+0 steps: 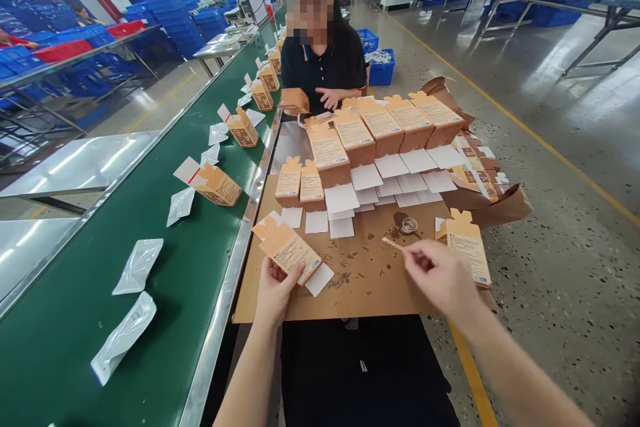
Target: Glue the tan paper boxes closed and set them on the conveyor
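My left hand is closed round the lower end of an orange-and-brown paper carton, its top flaps raised and a white flap sticking out below. In my right hand a thin light-coloured stick is pinched, its tip pointing left, apart from the carton. Just beyond the stick sits a small clear round dish, with dark wet spots around it on the cardboard sheet. Another carton lies right of my right hand.
Rows of stacked cartons fill the far side of the cardboard. A co-worker sits behind them. Along the left runs a green conveyor belt carrying open cartons and silver pouches. A metal rail edges the belt.
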Tool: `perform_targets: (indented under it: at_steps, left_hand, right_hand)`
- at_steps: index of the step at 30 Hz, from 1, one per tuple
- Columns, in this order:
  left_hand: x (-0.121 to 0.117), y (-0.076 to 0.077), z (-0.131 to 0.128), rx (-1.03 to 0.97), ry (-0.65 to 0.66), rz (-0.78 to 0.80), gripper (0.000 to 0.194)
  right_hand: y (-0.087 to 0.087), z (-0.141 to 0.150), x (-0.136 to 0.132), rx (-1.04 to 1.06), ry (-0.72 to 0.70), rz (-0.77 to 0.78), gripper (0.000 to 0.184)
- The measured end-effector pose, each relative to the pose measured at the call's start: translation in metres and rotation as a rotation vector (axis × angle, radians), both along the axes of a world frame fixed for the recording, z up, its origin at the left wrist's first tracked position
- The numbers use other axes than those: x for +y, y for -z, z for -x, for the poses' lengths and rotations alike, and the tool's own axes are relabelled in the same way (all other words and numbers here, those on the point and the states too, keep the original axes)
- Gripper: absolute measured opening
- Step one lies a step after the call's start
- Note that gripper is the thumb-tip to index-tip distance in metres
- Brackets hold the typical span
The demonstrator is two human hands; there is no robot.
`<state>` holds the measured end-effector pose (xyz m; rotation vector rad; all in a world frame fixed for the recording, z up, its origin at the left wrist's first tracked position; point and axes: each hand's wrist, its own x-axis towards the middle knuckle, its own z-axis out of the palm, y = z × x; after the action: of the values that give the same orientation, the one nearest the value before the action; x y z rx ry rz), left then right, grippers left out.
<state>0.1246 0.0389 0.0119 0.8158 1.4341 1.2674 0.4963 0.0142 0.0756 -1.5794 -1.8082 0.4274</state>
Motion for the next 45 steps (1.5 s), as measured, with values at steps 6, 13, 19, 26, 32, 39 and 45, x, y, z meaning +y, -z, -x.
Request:
perform_targets:
  at_steps: [6, 13, 19, 26, 32, 39, 45]
  left_hand:
    - [-0.005, 0.001, 0.000, 0.065, 0.072, -0.001, 0.088]
    - [-0.010, 0.020, -0.008, 0.140, -0.032, -0.074, 0.101]
    - [-0.038, 0.008, -0.019, 0.414, 0.039, -0.087, 0.095]
    - [-0.045, 0.005, -0.022, 0.610, -0.023, -0.048, 0.091]
    - [-0.030, -0.016, 0.082, 0.853, -0.476, 0.125, 0.098]
    - [-0.007, -0.030, 0.175, 0.684, -0.658, 0.191, 0.096]
    - [-0.050, 0.006, 0.144, 0.798, -0.864, -0.269, 0.105]
  right_hand:
    - [0.061, 0.114, -0.041, 0.183, -0.208, -0.126, 0.032]
    - [0.071, 0.113, -0.038, 0.178, -0.185, -0.095, 0.035]
    - [0.058, 0.080, -0.054, 0.256, -0.044, -0.080, 0.034]
    - [0.052, 0.071, -0.059, 0.349, 0.012, -0.042, 0.035]
    - [0.051, 0.064, -0.057, 0.388, 0.010, -0.054, 0.029]
    - [0.052, 0.072, -0.047, 0.456, -0.025, -0.166, 0.031]
    - [0.066, 0.060, -0.055, 0.453, 0.049, -0.108, 0.035]
